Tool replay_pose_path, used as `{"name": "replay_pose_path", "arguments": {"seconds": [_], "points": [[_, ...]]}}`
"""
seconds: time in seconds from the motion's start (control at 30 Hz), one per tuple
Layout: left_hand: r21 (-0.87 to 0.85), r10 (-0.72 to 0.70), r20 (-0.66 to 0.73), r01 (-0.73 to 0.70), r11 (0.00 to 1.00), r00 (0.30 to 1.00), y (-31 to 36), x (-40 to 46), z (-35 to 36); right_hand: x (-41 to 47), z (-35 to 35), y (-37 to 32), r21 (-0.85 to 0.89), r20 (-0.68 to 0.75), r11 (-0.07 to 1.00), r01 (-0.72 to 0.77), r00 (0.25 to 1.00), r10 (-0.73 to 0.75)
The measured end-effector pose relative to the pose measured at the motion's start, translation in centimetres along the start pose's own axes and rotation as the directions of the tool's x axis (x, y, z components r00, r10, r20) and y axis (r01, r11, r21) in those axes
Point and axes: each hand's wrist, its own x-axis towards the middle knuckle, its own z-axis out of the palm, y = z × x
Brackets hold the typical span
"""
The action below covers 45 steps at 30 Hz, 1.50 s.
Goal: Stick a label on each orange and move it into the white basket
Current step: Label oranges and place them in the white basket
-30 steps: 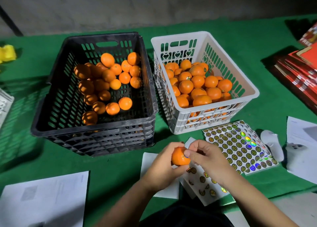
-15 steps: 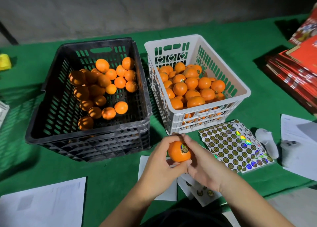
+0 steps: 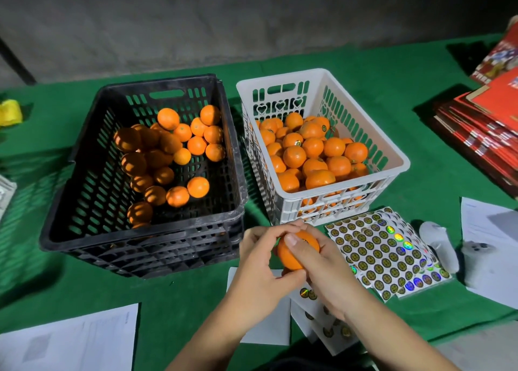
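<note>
I hold one orange (image 3: 291,255) between both hands just in front of the white basket (image 3: 398,157). My left hand (image 3: 260,264) cups it from the left. My right hand (image 3: 322,267) wraps it from the right, with the thumb pressed across its top next to a round label that shows only in part. The white basket holds several labelled oranges (image 3: 311,154). The black crate (image 3: 84,157) to its left holds several plain oranges (image 3: 168,152). Sheets of round holographic labels (image 3: 384,250) lie to the right of my hands.
Partly used label backing sheets (image 3: 322,323) lie under my wrists. White papers (image 3: 67,342) sit at the near left and papers (image 3: 487,230) at the right, next to a white device (image 3: 437,244). A stack of red booklets (image 3: 485,129) lies at far right; a yellow object (image 3: 9,112) at far left.
The orange rose from the sheets toward the white basket. The label went onto it, and my right thumb now presses over the orange's top.
</note>
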Motion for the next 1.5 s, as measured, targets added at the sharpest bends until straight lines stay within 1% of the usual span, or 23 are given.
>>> {"name": "replay_pose_path", "arguments": {"seconds": [0.1, 0.2, 0.3, 0.4, 0.47, 0.57, 0.6, 0.7, 0.77, 0.8, 0.83, 0.87, 0.93, 0.97, 1.07, 1.1, 1.17, 1.23, 1.27, 1.37, 1.4, 1.47, 1.5], "points": [[0.073, 0.13, -0.002, -0.13, 0.989, 0.991, 1.0, 1.1, -0.6, 1.4, -1.1, -1.9, -0.127, 0.003, 0.988, 0.083, 0.997, -0.083], [0.203, 0.257, -0.133, -0.228, 0.952, 0.957, 1.7, 2.7, -2.9, 5.0, -3.6, -4.6, -0.269, -0.124, 0.952, 0.145, 0.975, -0.184], [0.31, 0.265, -0.21, -0.193, 0.931, 0.941, 2.0, 4.1, -6.8, 9.9, -7.3, -6.8, -0.557, -0.267, 0.825, 0.098, 0.919, -0.29], [0.509, 0.254, -0.251, -0.095, 0.855, 0.934, 1.2, 5.6, -10.4, 13.7, -10.6, -8.7, -0.763, -0.254, 0.643, 0.061, 0.887, -0.385], [0.558, 0.195, -0.295, 0.003, 0.83, 0.935, 0.3, 6.3, -11.4, 15.7, -12.4, -9.0, -0.862, -0.248, 0.503, -0.056, 0.914, -0.322], [0.671, 0.157, -0.32, 0.106, 0.734, 0.934, -0.6, 6.8, -10.7, 17.4, -13.9, -8.1, -0.941, -0.333, 0.118, -0.317, 0.929, -0.161], [0.707, 0.143, -0.306, 0.124, 0.697, 0.941, -0.8, 7.0, -10.4, 17.9, -14.1, -7.8, -0.93, -0.368, 0.043, -0.366, 0.92, -0.136], [0.742, 0.078, -0.308, 0.188, 0.643, 0.948, -0.7, 7.5, -10.4, 18.8, -13.9, -8.3, -0.885, -0.465, -0.004, -0.465, 0.885, -0.017], [0.749, 0.044, -0.3, 0.207, 0.629, 0.953, -0.6, 7.6, -10.6, 19.1, -13.3, -8.9, -0.875, -0.479, -0.087, -0.475, 0.878, 0.022], [0.751, 0.02, -0.289, 0.214, 0.624, 0.957, -0.5, 7.7, -10.6, 19.1, -12.6, -9.0, -0.896, -0.434, -0.085, -0.435, 0.9, -0.037], [0.747, -0.011, -0.277, 0.222, 0.626, 0.961, -0.4, 7.8, -10.6, 19.2, -11.6, -9.0, -0.939, -0.34, -0.008, -0.344, 0.933, -0.118], [0.737, -0.051, -0.265, 0.236, 0.634, 0.963, -0.2, 7.9, -10.6, 19.2, -10.2, -8.8, -0.97, -0.223, 0.143, -0.198, 0.956, -0.19], [0.707, -0.148, -0.243, 0.28, 0.65, 0.959, -0.1, 8.2, -10.9, 18.9, -5.9, -8.0, -0.896, -0.018, 0.433, 0.101, 0.965, -0.263], [0.693, -0.188, -0.224, 0.291, 0.659, 0.956, -0.1, 8.3, -11.0, 18.9, -3.6, -7.5, -0.854, 0.063, 0.481, 0.199, 0.957, -0.284], [0.654, -0.353, -0.076, 0.314, 0.688, 0.932, -0.1, 9.3, -11.9, 19.0, 1.3, -5.8, -0.829, 0.219, 0.443, 0.342, 0.927, -0.306], [0.67, -0.42, -0.006, 0.315, 0.672, 0.908, 0.0, 9.9, -12.6, 19.2, 2.0, -5.2, -0.83, 0.227, 0.44, 0.343, 0.928, -0.295], [0.779, -0.498, 0.071, 0.264, 0.568, 0.864, -0.5, 11.7, -14.5, 20.0, 2.2, -4.3, -0.872, 0.164, 0.418, 0.254, 0.957, -0.241], [0.881, -0.492, 0.042, 0.2, 0.428, 0.87, -1.6, 14.3, -16.3, 20.6, 2.1, -3.9, -0.928, 0.062, 0.353, 0.117, 0.985, -0.164], [0.905, -0.498, 0.022, 0.195, 0.379, 0.867, -2.4, 15.6, -16.9, 20.7, 2.3, -3.7, -0.951, 0.066, 0.288, 0.111, 0.985, -0.16], [0.919, -0.605, 0.014, 0.227, 0.321, 0.796, -5.2, 19.5, -17.8, 20.1, 2.9, -3.2, -0.967, 0.251, -0.038, 0.252, 0.92, -0.301], [0.928, -0.648, 0.007, 0.236, 0.287, 0.762, -6.2, 20.5, -18.0, 20.0, 3.0, -3.2, -0.955, 0.297, -0.11, 0.276, 0.893, -0.338], [0.969, -0.701, -0.015, 0.183, 0.165, 0.713, -8.4, 22.1, -18.1, 19.8, 3.0, -3.3, -0.955, 0.296, -0.117, 0.272, 0.887, -0.353], [0.984, -0.692, -0.032, 0.142, 0.103, 0.721, -9.6, 22.7, -17.9, 19.9, 2.8, -3.2, -0.961, 0.275, -0.084, 0.262, 0.898, -0.343]]}}
